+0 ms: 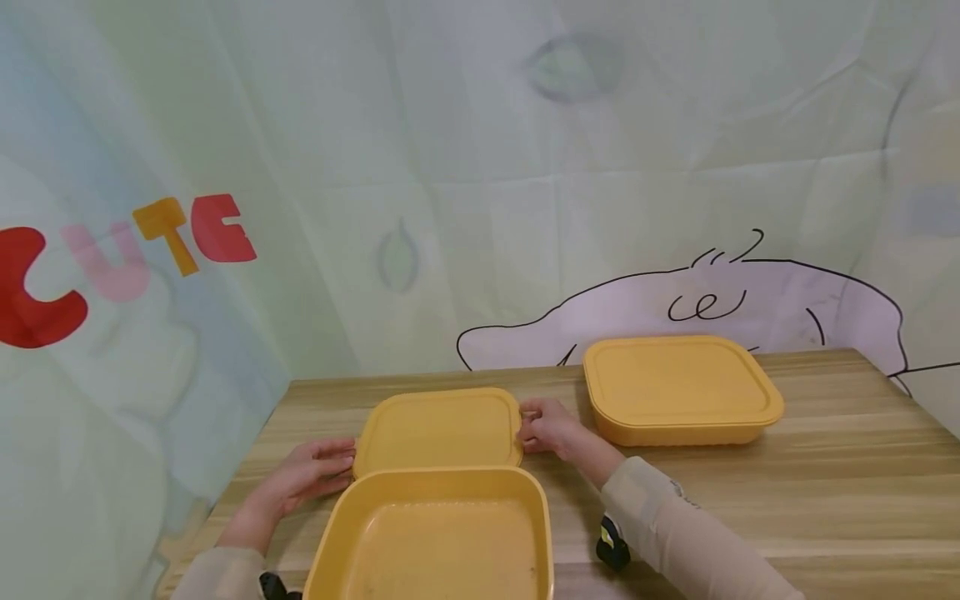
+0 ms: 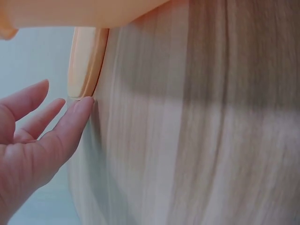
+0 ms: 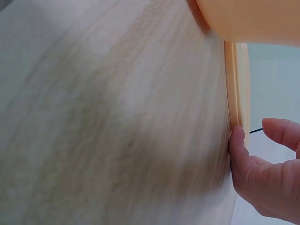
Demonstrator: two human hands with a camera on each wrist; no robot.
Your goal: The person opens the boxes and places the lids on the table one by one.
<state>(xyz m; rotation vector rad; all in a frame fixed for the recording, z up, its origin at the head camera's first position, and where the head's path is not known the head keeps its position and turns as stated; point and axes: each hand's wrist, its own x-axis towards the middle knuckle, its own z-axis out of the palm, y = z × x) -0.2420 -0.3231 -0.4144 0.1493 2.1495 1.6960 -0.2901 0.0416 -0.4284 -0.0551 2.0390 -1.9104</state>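
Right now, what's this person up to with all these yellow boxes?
The person's left fingers and right fingers touch opposite sides of a flat yellow lid. It lies just beyond an open yellow container, which is uncovered. Farther right, a second yellow container stands on the wooden table with its lid on.

The left hand [image 1: 307,473] and right hand [image 1: 553,429] are bare. Long pale-beige fabric sleeves [image 1: 693,537] cover both forearms, small dark marks [image 1: 682,493] dotting the right one near its cuff. A small black rounded device [image 1: 613,550] with a yellow patch [image 1: 606,531] shows beside that cuff.
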